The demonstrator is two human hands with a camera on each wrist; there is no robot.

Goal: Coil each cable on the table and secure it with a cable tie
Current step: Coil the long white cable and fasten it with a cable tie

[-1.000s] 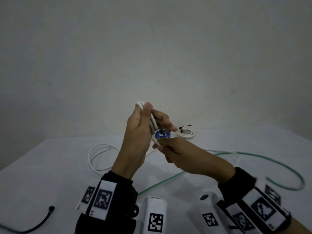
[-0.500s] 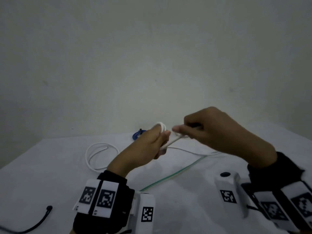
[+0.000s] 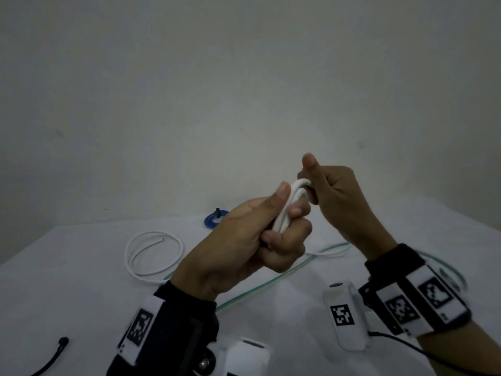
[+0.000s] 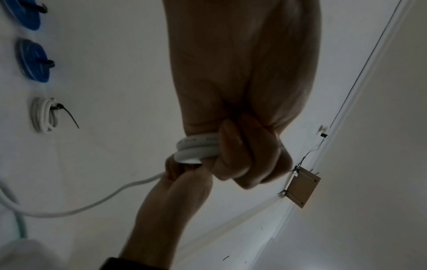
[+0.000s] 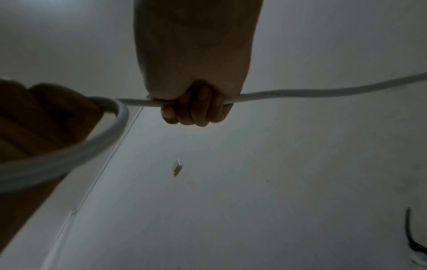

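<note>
Since a moment ago our right hand point(image 3: 337, 202) has swung back in from the side and now sits close against the left, thumb up, feeding another turn onto the bundle. Our left hand point(image 3: 260, 237) clamps the gathered loops of the white cable point(image 3: 291, 206) in its fist above the table point(image 3: 81, 294), while the right curls its fingers point(image 5: 196, 111) round the free run. We judge the coiling of this cable partly done: a long tail point(image 4: 92, 202) trails off to the table and a loose white loop point(image 3: 153, 255) lies there, though we cannot tell whether it belongs to this cable. No tie is on it yet. Further back, two blue coils point(image 4: 32, 60) and a white coil point(image 4: 45, 115) already sit tied. A green cable point(image 3: 271, 280) and a black cable point(image 3: 51, 359) wait uncoiled; the green one crosses under our hands and could snag the tail.
</note>
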